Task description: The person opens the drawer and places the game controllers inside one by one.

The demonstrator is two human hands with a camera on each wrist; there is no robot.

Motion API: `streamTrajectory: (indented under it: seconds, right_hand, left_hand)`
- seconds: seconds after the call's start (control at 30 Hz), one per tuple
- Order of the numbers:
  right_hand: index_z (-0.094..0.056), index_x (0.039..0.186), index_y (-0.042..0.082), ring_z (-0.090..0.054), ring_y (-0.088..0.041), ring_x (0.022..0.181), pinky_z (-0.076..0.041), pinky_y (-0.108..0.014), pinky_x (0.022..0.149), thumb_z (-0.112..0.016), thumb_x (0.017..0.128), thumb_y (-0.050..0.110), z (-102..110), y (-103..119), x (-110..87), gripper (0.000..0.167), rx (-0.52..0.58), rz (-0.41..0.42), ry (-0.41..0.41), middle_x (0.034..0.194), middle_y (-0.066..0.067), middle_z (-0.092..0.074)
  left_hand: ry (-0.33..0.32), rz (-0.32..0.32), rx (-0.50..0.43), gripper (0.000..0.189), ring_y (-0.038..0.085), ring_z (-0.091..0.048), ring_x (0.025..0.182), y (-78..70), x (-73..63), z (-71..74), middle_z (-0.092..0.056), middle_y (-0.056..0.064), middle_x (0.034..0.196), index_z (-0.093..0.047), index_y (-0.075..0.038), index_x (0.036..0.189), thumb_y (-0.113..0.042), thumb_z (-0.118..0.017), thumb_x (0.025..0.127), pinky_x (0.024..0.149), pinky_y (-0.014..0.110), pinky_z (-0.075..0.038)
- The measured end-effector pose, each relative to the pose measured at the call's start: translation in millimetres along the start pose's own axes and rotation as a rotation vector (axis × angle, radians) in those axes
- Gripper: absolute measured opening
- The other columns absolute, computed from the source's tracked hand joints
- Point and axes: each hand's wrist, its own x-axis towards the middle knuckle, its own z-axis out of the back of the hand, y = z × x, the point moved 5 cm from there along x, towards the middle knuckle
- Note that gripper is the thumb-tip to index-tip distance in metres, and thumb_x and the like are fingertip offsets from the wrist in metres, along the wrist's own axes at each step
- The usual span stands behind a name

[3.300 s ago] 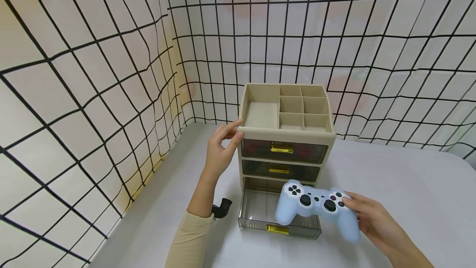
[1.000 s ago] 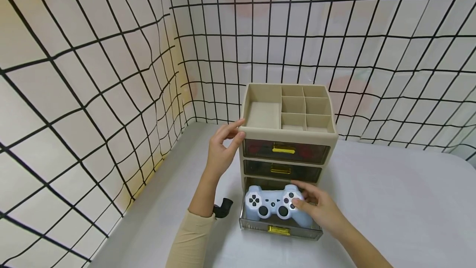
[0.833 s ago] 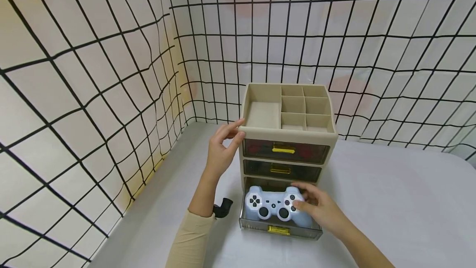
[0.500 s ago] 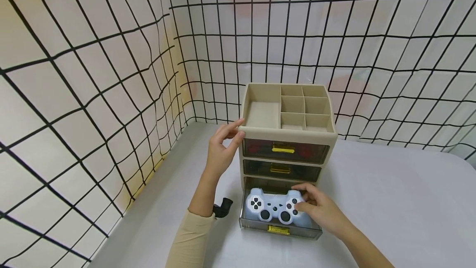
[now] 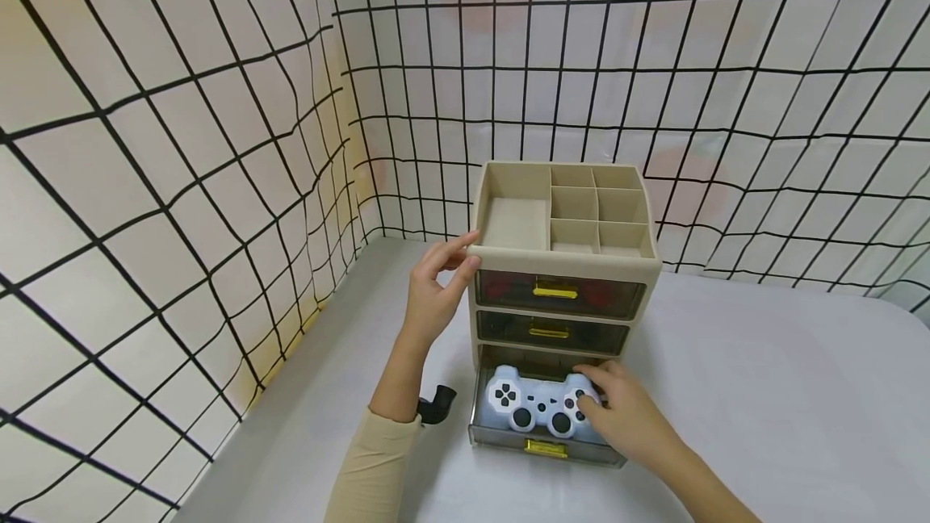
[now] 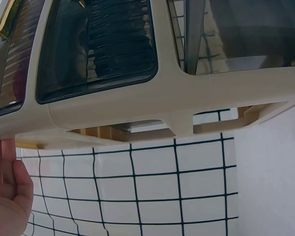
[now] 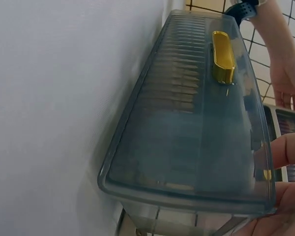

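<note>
A beige desktop drawer organizer (image 5: 567,262) stands on the table, its bottom drawer (image 5: 497,438) pulled out. Inside that drawer lies a light blue game controller (image 5: 539,408), buttons and sticks facing up. My right hand (image 5: 630,418) holds the controller's right end, thumb over the face buttons and fingers behind it. The right wrist view shows the smoky clear drawer front (image 7: 187,142) with its gold handle, the hand at its edge. At the organizer's upper left front corner, my left hand (image 5: 433,289) grips the edge between thumb and fingers.
Two upper drawers with gold handles are closed; reddish things show through the top drawer (image 5: 501,290). The divided top tray (image 5: 516,220) is open above. A black wire grid (image 5: 552,71) over white sheeting encloses the table at the back and left. A black wrist mount (image 5: 437,405) sits at the left wrist.
My right hand has brought the controller from above the drawer's right side leftward into it, and the controller has since sunk lower and shifted slightly right. The left hand has stayed at the corner.
</note>
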Motion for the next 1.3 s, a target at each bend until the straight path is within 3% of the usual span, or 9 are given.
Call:
streamTrajectory:
  seconds: [0.2,0.4,0.6,0.7,1.13,1.3]
  right_hand:
    - [-0.052,0.132,-0.01,-0.057,-0.038,0.11,-0.046,-0.055,0.092,-0.057,0.087,0.008,-5,3,-1.2,0.048,-0.09,0.034,-0.008,0.121,-0.025,-0.056]
    - [-0.049,0.132,-0.014,-0.058,-0.034,0.107,-0.048,-0.053,0.091,-0.052,0.092,0.008,-10,5,0.1,0.045,-0.136,0.03,0.005,0.119,-0.025,-0.058]
    - [-0.049,0.129,-0.019,-0.056,-0.044,0.113,-0.046,-0.054,0.093,-0.05,0.093,0.006,-12,9,2.3,0.043,-0.186,0.055,0.016,0.119,-0.032,-0.057]
    - [-0.048,0.127,-0.021,-0.057,-0.045,0.111,-0.047,-0.054,0.093,-0.049,0.093,0.005,-14,10,4.5,0.043,-0.22,0.069,0.017,0.119,-0.034,-0.057]
    - [-0.055,0.119,-0.02,-0.059,-0.045,0.108,-0.051,-0.051,0.086,-0.052,0.091,-0.002,-24,11,4.7,0.034,-0.328,0.101,-0.017,0.116,-0.035,-0.057]
    - [-0.056,0.118,-0.02,-0.058,-0.046,0.11,-0.051,-0.051,0.087,-0.052,0.09,-0.003,-23,12,3.3,0.033,-0.322,0.101,-0.035,0.118,-0.035,-0.056]
  left_hand:
    - [-0.005,0.018,0.007,0.034,0.029,-0.059,0.089,-5.7,1.0,-0.5,-0.063,0.016,0.094,-0.065,0.002,0.123,0.003,-0.066,0.089,0.084,0.036,-0.05]
    - [-0.004,0.026,0.021,0.032,0.035,-0.059,0.086,-31.5,4.3,2.3,-0.061,0.022,0.091,-0.062,0.011,0.119,0.01,-0.063,0.087,0.083,0.035,-0.05]
    - [-0.009,0.017,0.012,0.034,0.03,-0.059,0.088,-5.7,1.4,0.2,-0.063,0.018,0.093,-0.064,0.004,0.122,0.005,-0.066,0.088,0.084,0.036,-0.05]
    - [-0.004,0.009,0.004,0.034,0.027,-0.06,0.088,0.2,0.5,0.0,-0.064,0.015,0.093,-0.065,0.0,0.124,0.002,-0.066,0.089,0.084,0.036,-0.05]
    - [0.007,0.015,0.007,0.034,0.024,-0.06,0.09,0.6,-0.2,0.2,-0.064,0.012,0.094,-0.065,-0.004,0.125,-0.003,-0.066,0.091,0.085,0.036,-0.05]
    - [0.001,0.012,-0.002,0.033,0.026,-0.06,0.09,0.3,-0.2,0.2,-0.064,0.013,0.094,-0.066,-0.004,0.124,-0.003,-0.066,0.092,0.084,0.037,-0.05]
